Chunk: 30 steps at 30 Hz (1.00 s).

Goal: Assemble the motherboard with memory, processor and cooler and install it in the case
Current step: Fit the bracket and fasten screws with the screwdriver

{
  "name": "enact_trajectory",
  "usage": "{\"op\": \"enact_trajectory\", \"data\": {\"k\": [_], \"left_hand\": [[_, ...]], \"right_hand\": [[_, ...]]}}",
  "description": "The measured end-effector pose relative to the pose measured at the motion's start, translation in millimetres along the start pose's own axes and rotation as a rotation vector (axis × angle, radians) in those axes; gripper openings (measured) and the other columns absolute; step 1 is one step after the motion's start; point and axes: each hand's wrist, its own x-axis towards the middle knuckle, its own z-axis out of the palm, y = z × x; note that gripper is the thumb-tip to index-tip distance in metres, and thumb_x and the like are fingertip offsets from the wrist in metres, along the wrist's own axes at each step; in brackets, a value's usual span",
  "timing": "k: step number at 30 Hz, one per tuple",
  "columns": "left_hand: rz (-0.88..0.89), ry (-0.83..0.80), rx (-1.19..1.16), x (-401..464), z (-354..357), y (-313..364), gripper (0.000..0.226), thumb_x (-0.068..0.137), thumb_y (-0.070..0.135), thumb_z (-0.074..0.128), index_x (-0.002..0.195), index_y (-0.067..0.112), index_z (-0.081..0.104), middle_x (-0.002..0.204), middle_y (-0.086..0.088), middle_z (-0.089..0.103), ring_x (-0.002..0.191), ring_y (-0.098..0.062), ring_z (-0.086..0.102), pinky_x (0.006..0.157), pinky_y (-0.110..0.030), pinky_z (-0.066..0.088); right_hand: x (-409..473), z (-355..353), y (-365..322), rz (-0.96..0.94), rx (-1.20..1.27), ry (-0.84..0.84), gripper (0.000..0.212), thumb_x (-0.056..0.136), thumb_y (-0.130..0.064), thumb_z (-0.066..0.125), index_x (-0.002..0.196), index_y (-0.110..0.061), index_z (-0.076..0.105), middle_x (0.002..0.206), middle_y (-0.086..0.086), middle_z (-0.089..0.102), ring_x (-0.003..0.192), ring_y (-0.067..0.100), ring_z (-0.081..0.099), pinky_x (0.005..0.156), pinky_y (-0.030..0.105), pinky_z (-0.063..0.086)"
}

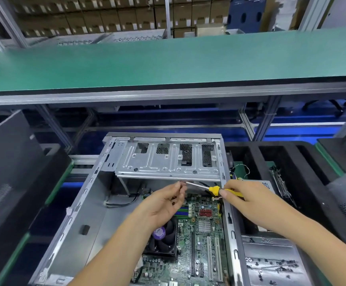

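Note:
The open grey metal case [89, 203] lies on its side in front of me. Inside it sits the green motherboard [205, 244], with the black cooler fan [164, 242] and the coloured memory slots [182, 211] on it. My right hand [248, 201] grips the yellow handle of a screwdriver [214, 189] above the board's far end. The shaft points left toward my left hand [165, 201], whose fingertips pinch at the screwdriver's tip. Whether a screw sits there is too small to tell.
A drive cage [168, 159] spans the case's far end, with cables [126, 201] below it. A metal tray [271, 265] with several loose screws lies at the lower right. Black foam trays [275, 162] and dark panels [6, 166] flank the case. A green shelf [168, 62] runs across above.

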Motion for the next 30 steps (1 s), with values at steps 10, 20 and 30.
{"op": "enact_trajectory", "data": {"k": [10, 20, 30], "left_hand": [[-0.079, -0.036, -0.109, -1.5, 2.0, 0.3, 0.018, 0.076, -0.001, 0.063, 0.093, -0.005, 0.063, 0.073, -0.013, 0.065, 0.055, -0.014, 0.06, 0.05, -0.022, 0.053], [-0.122, -0.076, -0.149, -2.3, 4.6, 0.4, 0.013, 0.078, 0.014, 0.062, 0.081, 0.004, 0.055, 0.066, -0.006, 0.052, 0.051, -0.01, 0.047, 0.048, -0.016, 0.046], [-0.132, -0.057, -0.161, -5.1, 5.5, 1.9, 0.012, 0.089, 0.016, 0.055, 0.084, 0.005, 0.056, 0.066, -0.004, 0.049, 0.056, -0.008, 0.04, 0.049, -0.014, 0.043]], "right_hand": [[0.5, -1.3, 0.3, 0.009, 0.004, -0.02, 0.027, 0.096, -0.045, 0.042, 0.077, -0.03, 0.052, 0.064, 0.0, 0.055, 0.053, 0.01, 0.045, 0.052, 0.024, 0.033], [1.7, -2.3, -4.4, 0.006, -0.03, -0.007, 0.028, 0.095, -0.047, 0.041, 0.076, -0.03, 0.052, 0.059, -0.003, 0.051, 0.05, 0.007, 0.042, 0.051, 0.023, 0.032], [1.6, 1.9, -7.0, -0.01, -0.007, -0.007, 0.025, 0.096, -0.046, 0.042, 0.075, -0.034, 0.049, 0.062, -0.003, 0.055, 0.053, 0.007, 0.047, 0.05, 0.02, 0.034]]}}
